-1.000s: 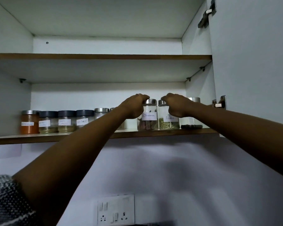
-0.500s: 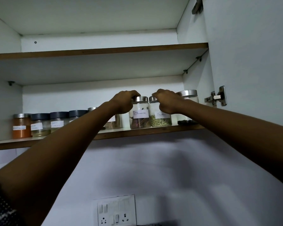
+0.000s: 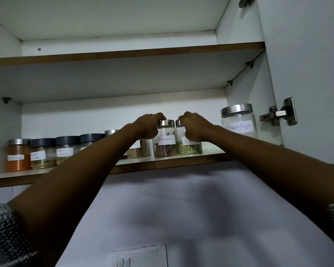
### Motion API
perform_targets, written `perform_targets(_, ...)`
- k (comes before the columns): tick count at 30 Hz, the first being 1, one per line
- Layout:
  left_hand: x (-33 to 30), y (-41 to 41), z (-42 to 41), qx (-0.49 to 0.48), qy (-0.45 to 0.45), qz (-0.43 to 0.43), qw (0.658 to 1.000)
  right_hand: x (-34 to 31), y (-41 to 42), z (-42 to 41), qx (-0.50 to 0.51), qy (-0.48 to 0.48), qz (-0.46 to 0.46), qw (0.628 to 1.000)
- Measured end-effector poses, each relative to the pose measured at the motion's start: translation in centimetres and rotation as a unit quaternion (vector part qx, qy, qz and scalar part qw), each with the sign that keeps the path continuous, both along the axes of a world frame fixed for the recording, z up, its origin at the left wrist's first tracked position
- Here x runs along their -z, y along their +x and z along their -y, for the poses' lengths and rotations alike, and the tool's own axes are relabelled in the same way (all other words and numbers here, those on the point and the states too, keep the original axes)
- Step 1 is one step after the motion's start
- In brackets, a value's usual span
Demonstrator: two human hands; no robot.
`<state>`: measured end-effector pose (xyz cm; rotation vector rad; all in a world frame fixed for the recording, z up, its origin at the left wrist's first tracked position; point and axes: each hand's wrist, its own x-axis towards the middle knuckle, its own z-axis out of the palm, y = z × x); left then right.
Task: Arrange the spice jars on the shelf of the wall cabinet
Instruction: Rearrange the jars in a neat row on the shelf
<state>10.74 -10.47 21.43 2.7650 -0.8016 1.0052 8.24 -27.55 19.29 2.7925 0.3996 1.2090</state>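
Left arm: bare, stretched up and forward from the lower left, forearm rising toward the middle.
Left hand [image 3: 147, 125]: raised at shelf height, back of the hand toward the camera, fingers curled over the lid of the cinnamon jar [image 3: 165, 140] — gripping it from above.
Right arm: bare, reaching up from the lower right, forearm slanting in toward the middle.
Right hand [image 3: 194, 126]: knuckles up, fingers curled round the top of the neighbouring jar [image 3: 189, 145] — close beside the left hand, not touching it.
Sleeves: patterned cloth at both lower corners.
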Motion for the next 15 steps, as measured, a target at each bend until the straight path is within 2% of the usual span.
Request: perform_targets(15,0.3,7.4,-1.3,0.009,-0.039,-0.035,0.999,-0.3,7.0,-1.7,0.003,0.018,-0.056,0.998)
